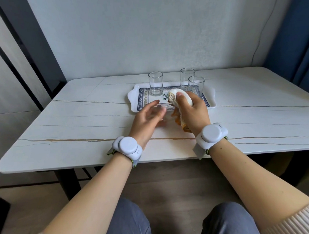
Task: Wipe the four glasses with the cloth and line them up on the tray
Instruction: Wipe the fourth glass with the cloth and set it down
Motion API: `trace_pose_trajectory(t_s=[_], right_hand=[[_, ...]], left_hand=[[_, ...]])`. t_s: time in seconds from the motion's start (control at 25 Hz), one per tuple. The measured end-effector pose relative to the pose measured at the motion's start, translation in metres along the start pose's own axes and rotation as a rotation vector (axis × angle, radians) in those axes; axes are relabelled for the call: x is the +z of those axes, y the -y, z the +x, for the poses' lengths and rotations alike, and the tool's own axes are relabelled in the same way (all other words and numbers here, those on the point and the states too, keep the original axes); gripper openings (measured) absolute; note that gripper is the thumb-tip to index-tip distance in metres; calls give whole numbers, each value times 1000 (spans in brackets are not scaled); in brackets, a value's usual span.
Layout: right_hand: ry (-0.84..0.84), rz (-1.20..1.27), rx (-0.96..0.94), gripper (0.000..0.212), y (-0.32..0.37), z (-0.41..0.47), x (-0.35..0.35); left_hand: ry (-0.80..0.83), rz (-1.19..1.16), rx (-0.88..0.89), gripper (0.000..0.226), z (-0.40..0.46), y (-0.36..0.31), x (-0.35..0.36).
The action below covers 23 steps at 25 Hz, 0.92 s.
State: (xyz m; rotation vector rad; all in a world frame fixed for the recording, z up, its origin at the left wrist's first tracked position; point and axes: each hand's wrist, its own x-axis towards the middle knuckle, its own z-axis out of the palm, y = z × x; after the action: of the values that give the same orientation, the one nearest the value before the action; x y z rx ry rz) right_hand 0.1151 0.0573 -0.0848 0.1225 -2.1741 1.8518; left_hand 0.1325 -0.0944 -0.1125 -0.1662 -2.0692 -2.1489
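Three clear glasses stand upright at the back of a white tray (132, 99) with a blue patterned border: one at the left (156, 83), one at the back right (187, 78), one just in front of it (196, 84). A fourth glass (162, 110) lies tilted on its side in my left hand (144, 124), above the table in front of the tray. My right hand (194, 112) grips a bunched white and orange cloth (178, 95) and presses it against the open end of that glass.
The white marble-look table (74, 126) stands against a pale wall. A blue curtain (294, 43) hangs at the right, and a dark frame (27, 58) stands at the left. My knees are below the table's front edge.
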Motion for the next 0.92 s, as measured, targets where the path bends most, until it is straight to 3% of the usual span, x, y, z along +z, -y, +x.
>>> trace_pose_trajectory(t_s=[0.16,0.28,0.4,0.64,0.8,0.92], right_hand=[[43,-88,-73,24,5,-2,-2],[42,-67,10,26,1,3,1],[49,-130,90,42,0,10,0],[82,-313,-32,33,17,12,-1],[-150,31,-8,30,18,14,16],[-185,81,-37,40,17,3,34]], left_hand=[[4,4,24,28,-1,0,0],[30,109,135,37,-5,-1,-2],[51,146,148,42,-5,1,-3],[97,145,98,39,-5,3,7],[109,168,60,43,-4,5,8],[30,35,23,39,-3,3,5]])
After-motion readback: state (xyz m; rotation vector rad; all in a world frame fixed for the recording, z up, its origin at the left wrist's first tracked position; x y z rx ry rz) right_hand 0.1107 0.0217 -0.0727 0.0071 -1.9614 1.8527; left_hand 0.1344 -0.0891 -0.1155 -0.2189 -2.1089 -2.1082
